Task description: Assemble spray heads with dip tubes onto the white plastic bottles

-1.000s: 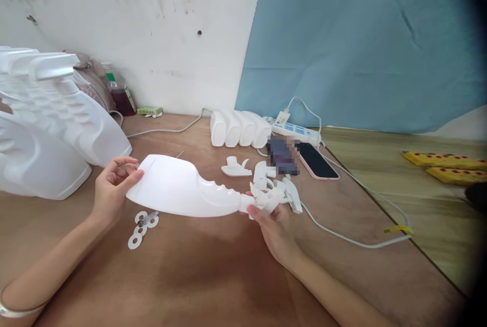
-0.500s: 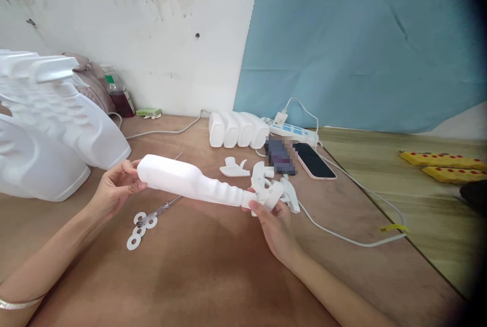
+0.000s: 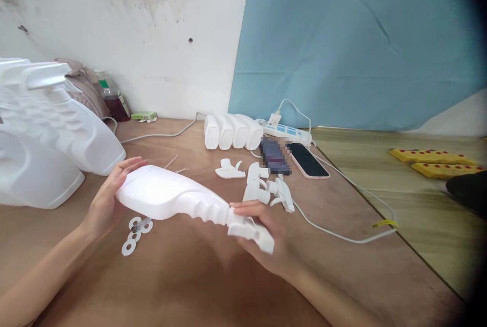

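Observation:
A white plastic spray bottle (image 3: 163, 194) lies sideways in the air above the table, its base to the left. My left hand (image 3: 108, 197) is closed around the base end. At the neck, my right hand (image 3: 266, 235) grips the trigger spray head (image 3: 251, 230), which sits on the bottle's neck; some of its fingers are hidden behind. Several loose white spray heads (image 3: 256, 185) lie just beyond my right hand, with another spray head (image 3: 229, 168) to their left. Under the bottle are several white ring washers (image 3: 129, 247) and a partly covered screwdriver (image 3: 142, 225).
Finished-looking white spray bottles (image 3: 57, 129) stand at the left. Several white bottles (image 3: 233, 131) lie in a row at the back. A phone (image 3: 309, 160), a power strip (image 3: 289, 131) and a white cable (image 3: 353, 240) occupy the right side. A bottle of dark liquid (image 3: 116, 103) stands by the wall.
The bottle has turned about its length and tilted, its neck end now lower and nearer. The trigger spray head shows clearly in my right hand, apart from the loose heads. My left hand has shifted around the base.

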The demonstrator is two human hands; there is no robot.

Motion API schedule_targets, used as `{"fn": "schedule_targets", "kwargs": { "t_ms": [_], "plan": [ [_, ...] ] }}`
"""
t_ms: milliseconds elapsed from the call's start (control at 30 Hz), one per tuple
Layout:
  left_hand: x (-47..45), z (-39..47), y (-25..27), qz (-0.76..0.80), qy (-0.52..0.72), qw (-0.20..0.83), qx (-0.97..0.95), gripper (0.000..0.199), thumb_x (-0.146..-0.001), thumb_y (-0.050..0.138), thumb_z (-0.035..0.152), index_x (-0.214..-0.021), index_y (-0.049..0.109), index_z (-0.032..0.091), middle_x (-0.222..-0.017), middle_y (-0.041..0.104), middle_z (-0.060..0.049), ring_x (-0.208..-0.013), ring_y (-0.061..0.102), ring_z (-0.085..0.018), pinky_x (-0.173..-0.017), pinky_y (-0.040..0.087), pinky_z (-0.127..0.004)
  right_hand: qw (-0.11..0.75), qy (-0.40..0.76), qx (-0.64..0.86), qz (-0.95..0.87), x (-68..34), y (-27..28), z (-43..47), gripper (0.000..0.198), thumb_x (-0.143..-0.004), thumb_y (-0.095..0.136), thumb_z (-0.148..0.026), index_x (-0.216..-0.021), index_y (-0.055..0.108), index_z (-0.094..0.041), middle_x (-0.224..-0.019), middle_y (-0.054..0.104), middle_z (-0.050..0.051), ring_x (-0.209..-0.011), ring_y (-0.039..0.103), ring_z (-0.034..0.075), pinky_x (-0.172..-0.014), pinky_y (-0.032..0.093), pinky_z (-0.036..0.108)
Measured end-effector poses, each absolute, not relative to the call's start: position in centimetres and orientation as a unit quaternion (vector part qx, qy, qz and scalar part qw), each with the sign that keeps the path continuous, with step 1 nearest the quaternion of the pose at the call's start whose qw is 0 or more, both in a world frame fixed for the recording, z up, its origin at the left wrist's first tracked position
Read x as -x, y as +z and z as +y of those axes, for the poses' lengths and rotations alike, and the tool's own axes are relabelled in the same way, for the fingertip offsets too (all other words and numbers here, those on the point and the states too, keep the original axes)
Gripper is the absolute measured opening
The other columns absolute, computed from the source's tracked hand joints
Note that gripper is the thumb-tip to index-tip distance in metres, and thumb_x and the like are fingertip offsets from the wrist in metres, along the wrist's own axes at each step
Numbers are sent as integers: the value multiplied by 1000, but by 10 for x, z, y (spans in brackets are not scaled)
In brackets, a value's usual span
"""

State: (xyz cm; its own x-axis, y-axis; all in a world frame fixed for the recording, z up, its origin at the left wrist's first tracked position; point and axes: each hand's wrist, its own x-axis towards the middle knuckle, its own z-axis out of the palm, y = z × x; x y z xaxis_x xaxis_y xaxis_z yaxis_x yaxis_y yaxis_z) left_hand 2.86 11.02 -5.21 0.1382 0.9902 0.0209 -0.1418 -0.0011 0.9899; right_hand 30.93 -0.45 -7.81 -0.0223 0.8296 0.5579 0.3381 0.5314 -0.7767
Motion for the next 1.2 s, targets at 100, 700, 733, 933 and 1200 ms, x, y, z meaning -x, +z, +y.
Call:
{"fn": "schedule_targets", "kwargs": {
  "t_ms": [100,700,733,933,1200],
  "plan": [
    [-30,112,-43,515,422,608,-432,54,-70,60,49,-118,53,25,-114,58,-7,-91,59,-23,-58,52,-23,540,133,351,-753,-308,-81,-6,46,-70,67,-10,-112,56,-27,-104,64,7,-90,62,20,-75,51,33],
    [-11,111,-45,368,397,613,-575,96,-45,75,21,-131,35,36,-126,51,-7,-98,57,-37,-58,57,-36,580,503,501,-400,-301,-78,3,29,-69,68,-42,-83,65,-17,-69,68,3,-59,63,16,-58,53,29],
    [-10,112,-46,368,397,607,-582,95,-45,75,22,-130,36,36,-126,51,-7,-99,57,-37,-59,57,-36,580,517,494,-391,-301,-79,4,28,-70,68,-41,-84,66,-17,-70,68,3,-60,63,16,-59,53,29],
    [-8,118,-37,404,363,388,-744,81,-64,68,36,-135,29,31,-133,43,-8,-115,47,-33,-88,46,-40,582,554,496,-329,-300,-85,7,32,-69,68,-43,-80,64,-13,-70,68,5,-55,63,16,-53,54,28],
    [-80,46,-15,259,201,-89,-941,81,-73,57,45,-141,18,23,-143,30,-9,-133,19,-32,-108,-8,-54,538,597,454,-384,-281,-84,-6,37,-66,71,-46,-86,62,-16,-69,68,4,-57,65,21,-59,57,38]
  ]
}}
